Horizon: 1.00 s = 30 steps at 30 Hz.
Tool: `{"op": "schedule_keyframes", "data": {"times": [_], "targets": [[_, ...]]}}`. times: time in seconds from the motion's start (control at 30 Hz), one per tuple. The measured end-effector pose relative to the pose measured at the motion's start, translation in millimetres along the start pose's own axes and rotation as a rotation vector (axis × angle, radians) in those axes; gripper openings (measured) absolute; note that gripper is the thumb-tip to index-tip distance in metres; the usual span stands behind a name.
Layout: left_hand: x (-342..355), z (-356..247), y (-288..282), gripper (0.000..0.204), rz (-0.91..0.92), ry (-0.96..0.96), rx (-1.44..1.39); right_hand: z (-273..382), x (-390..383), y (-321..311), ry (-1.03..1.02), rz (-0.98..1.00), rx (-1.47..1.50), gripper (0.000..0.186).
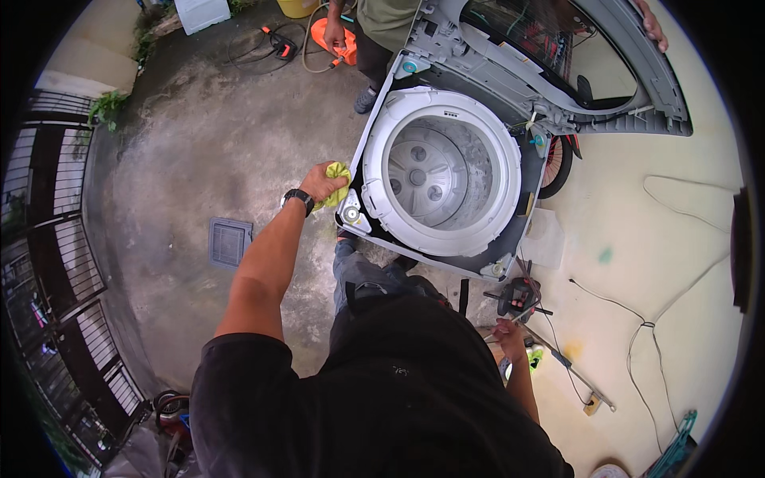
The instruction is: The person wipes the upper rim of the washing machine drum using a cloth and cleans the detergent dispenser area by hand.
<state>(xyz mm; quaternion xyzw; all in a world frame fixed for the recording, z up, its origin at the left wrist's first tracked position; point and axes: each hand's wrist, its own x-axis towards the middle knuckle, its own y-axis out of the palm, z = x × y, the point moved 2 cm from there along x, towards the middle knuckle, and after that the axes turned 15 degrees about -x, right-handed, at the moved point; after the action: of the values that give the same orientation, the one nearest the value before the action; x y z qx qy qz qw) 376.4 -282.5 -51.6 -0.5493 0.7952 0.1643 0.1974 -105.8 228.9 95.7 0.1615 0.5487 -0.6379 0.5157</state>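
At 4 o'clock, nearest, the right hand (508, 336) hangs low, fingers bent, beside a pole (550, 347); whether its grip is closed, I cannot tell. At 11 o'clock the left arm reaches out straight, the left hand (321, 186) gripping a yellow-green cloth (338, 171) at the washing machine's (443, 241) 9 o'clock edge. The machine holds a round grey drum (418, 177). Far off, at 11 o'clock, stands a yellow bucket (297, 7), contents hidden.

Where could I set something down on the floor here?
The widest bare patch is concrete floor between the metal gate and the washing machine, beyond the grey panel. It's crowded near the orange object and around the right hand, beside a black-and-red tool.
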Motion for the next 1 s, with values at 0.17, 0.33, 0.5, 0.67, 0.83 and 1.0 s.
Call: {"op": "schedule_keyframes", "data": {"times": [0.17, 0.33, 0.5, 0.67, 0.83, 1.0], "targets": [[72, -12, 23, 0.056, -0.141, 0.134, -0.168, 11, -13, 4, 0.137, 0.036, -0.143, 0.046], [106, -47, 35, 0.045, -0.152, 0.174, -0.165, 28, -29, 4, 0.121, 0.034, -0.106, 0.045], [20, -18, 15, 0.037, 0.03, -0.085, -0.335, -2, -35, 9, 0.144, 0.02, 0.035, 0.045], [48, -18, 24, 0.039, -0.071, 0.041, -0.25, -20, -51, 40, 0.221, 0.085, -0.081, 0.042], [198, -98, 46, 0.054, -0.187, 0.144, -0.03, 6, -73, 56, 0.265, 0.034, 0.04, 0.038], [257, -153, 49, 0.056, -0.026, 0.097, 0.103, -3, -120, 75, 0.386, -0.055, 0.192, 0.039]]}}
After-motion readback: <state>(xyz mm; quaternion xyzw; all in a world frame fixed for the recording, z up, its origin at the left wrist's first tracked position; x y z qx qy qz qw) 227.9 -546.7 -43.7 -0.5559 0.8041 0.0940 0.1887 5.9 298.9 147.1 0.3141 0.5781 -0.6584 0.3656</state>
